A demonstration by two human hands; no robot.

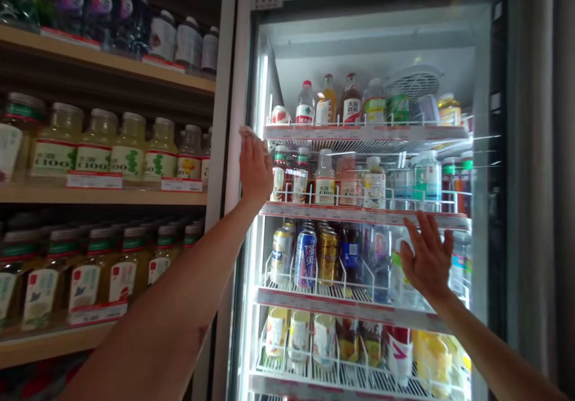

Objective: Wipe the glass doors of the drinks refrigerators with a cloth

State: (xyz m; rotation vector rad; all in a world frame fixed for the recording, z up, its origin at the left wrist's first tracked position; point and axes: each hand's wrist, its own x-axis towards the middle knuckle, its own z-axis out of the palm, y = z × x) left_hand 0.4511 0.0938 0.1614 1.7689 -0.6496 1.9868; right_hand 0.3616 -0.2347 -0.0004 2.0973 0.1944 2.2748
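Observation:
A tall drinks fridge with a glass door (368,54) fills the right of the view, lit inside. My left hand (254,164) lies flat on the glass near the door's left edge, fingers stretched up, with a pale scrap at the fingertips that I cannot make out. My right hand (426,257) is spread flat on the glass lower right, empty. Behind the glass, wire shelves carry bottles (350,99) on the top row, more bottles (324,176) on the second, cans (305,257) on the third and bottles (323,341) at the bottom.
Wooden shelves (103,196) on the left hold rows of pale juice bottles (130,146) with price tags; darker bottles (162,33) stand above. A dark frame (534,179) borders the fridge on the right.

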